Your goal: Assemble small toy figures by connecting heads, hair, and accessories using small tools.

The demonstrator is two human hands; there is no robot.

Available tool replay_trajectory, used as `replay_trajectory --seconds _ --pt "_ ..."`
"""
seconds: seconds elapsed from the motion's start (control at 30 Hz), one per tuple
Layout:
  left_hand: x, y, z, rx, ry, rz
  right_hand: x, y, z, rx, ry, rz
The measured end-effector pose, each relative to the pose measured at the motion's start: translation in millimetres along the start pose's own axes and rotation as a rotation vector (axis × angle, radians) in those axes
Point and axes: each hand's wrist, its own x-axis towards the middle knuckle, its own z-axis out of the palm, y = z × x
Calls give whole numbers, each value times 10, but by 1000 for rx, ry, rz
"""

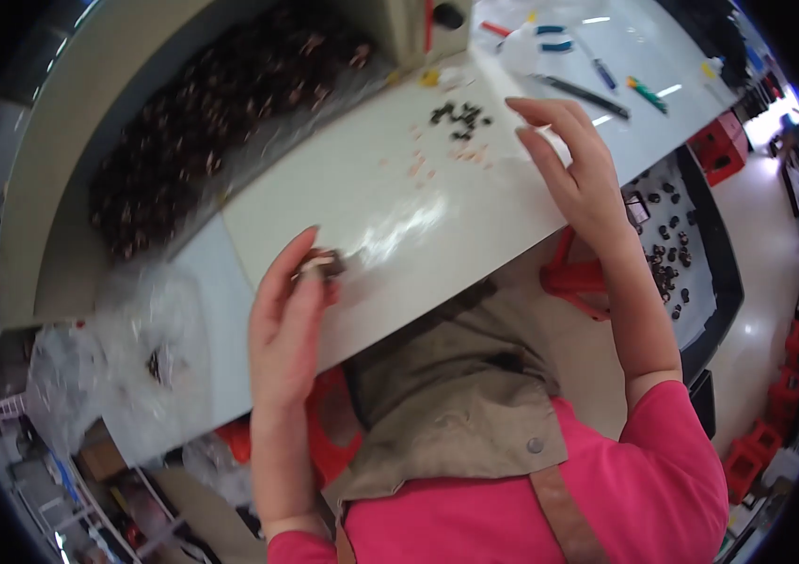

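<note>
Being pinched by left hand (pixel 286 327): brown part (pixel 329 264), seemingly unfinished; right hand (pixel 584 171) spread, empty; black bits (pixel 470 118), pink bits (pixel 415 170) left unused.

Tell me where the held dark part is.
In the head view, left of centre, the dark part is in the left hand, over the white tabletop, lower left of the pinkish bits.

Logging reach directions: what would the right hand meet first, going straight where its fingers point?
Probably the small black parts, left of the right hand; its height above the table is unclear, so it might pass over.
</note>
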Motion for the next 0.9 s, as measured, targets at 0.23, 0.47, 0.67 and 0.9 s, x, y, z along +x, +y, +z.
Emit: replay_trajectory --seconds 0.23,0.47,0.67,0.9 --pt "-206 -232 111 -253 -5 100 -355 -792 730 582 -431 44" --pt "-260 -356 52 -272 5 65 -481 -834 927 718 -471 220" --pt "-254 -415 -11 -289 -3 98 -513 -849 996 624 -447 100" --pt "-274 -358 60 -192 14 96 -537 -802 991 670 -414 45"
